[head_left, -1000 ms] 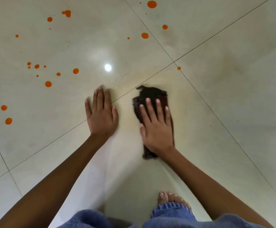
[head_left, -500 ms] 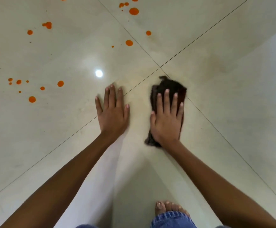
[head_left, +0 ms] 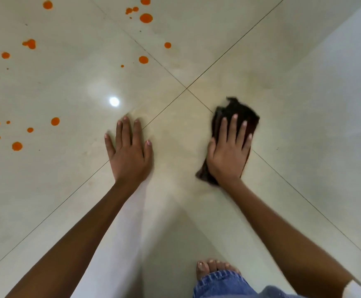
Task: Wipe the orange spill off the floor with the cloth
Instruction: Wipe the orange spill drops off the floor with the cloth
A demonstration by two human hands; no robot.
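Observation:
A dark brown cloth [head_left: 239, 112] lies crumpled on the pale tiled floor [head_left: 304, 125], just right of where the tile joints cross. My right hand [head_left: 229, 153] presses flat on top of it, fingers spread, covering its middle. My left hand [head_left: 130, 155] rests palm down on the bare tile to the left, holding nothing. Orange drops of the spill [head_left: 146, 18] dot the floor at the top centre, and more orange drops [head_left: 17, 146] are scattered at the far left. A faint yellowish smear shows on the tile around the cloth.
My bare foot [head_left: 212, 268] and a blue denim trouser leg [head_left: 218, 284] are at the bottom centre. A bright lamp reflection [head_left: 114, 101] sits on the glossy tile above my left hand. A paler wall surface [head_left: 351, 61] rises at the right.
My right hand has slid the cloth to the right, across the tile joint. The view has shifted, so the orange drops sit further left and lower. My left hand stays flat on the floor.

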